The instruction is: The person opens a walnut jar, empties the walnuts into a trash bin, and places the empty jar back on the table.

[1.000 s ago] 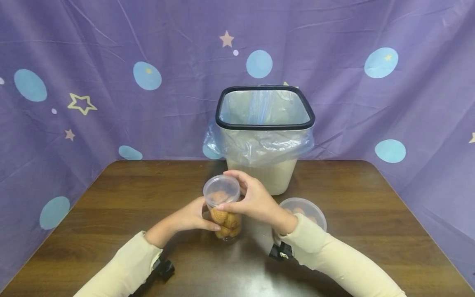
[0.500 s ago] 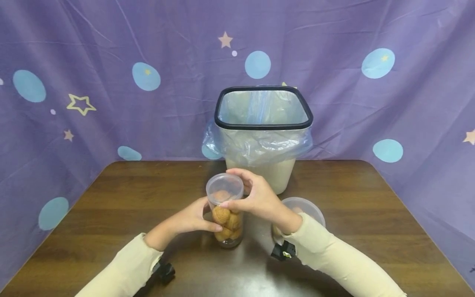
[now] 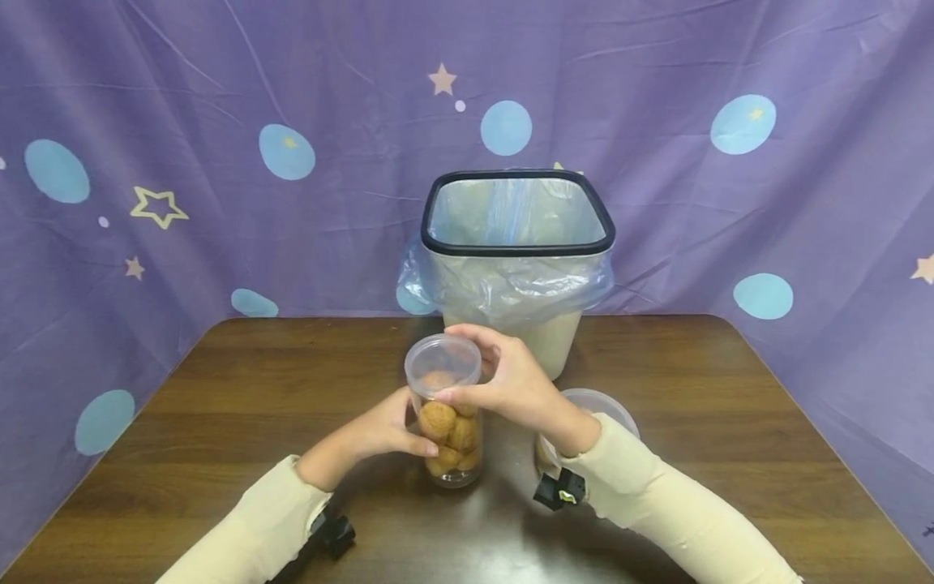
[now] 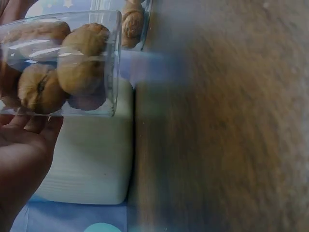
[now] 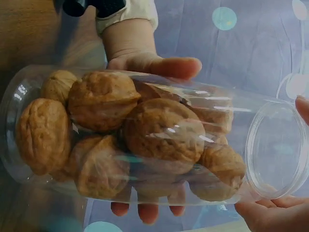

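A clear plastic jar point(image 3: 458, 422) of walnuts point(image 5: 164, 129) stands nearly upright in the middle of the head view, with a clear round lid point(image 3: 443, 362) on top. My left hand point(image 3: 374, 428) grips the jar's body, its thumb in front and its fingers around the back. At the top, my right hand point(image 3: 511, 384) holds the lid's rim between thumb and fingers. The left wrist view has the jar's lower end at upper left. Whether its base touches the table cannot be told.
Behind the hands stands a pale trash bin point(image 3: 554, 345) with a black rim and a bluish liner bag point(image 3: 518, 284). A second clear container point(image 3: 601, 404) is partly hidden by my right forearm; walnuts show in it in the left wrist view. The wooden table point(image 3: 292, 365) meets a purple curtain.
The jar has shifted slightly right and stands more upright, both hands moving with it. Their hold on the body and lid looks the same.
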### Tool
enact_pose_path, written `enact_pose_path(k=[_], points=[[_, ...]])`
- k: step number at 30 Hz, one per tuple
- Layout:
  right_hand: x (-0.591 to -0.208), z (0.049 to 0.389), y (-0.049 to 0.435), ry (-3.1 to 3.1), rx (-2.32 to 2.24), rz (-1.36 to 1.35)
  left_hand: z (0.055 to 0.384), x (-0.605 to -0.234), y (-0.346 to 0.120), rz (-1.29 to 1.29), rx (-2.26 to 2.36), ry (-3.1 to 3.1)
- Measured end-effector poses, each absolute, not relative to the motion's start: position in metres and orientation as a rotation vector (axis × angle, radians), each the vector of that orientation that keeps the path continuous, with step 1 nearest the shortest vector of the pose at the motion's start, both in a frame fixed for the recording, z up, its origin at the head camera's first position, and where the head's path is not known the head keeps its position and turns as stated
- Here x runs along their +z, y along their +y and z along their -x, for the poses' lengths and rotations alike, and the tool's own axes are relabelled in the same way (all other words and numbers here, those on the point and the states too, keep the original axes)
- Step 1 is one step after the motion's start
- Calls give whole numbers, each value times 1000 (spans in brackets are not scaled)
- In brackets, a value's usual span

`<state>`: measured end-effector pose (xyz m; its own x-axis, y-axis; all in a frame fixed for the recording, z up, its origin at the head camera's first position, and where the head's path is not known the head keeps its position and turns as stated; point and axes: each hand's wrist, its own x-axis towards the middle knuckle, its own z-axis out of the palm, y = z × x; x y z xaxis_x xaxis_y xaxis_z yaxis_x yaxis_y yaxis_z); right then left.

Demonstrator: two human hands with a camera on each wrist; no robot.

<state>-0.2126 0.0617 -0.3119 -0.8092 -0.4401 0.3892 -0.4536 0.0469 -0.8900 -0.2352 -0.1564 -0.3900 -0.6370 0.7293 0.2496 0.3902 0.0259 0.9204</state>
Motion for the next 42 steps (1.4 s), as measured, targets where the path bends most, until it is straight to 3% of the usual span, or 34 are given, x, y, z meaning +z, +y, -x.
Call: enact_pose_path(k=[19,42], points=[[-322,208,85,-2068,2194,-908,235,-380,-144,-1151,1671,1948],[-324,202,120,-2195,2254,-811,225,-351,-138,-1094,1462,2328]])
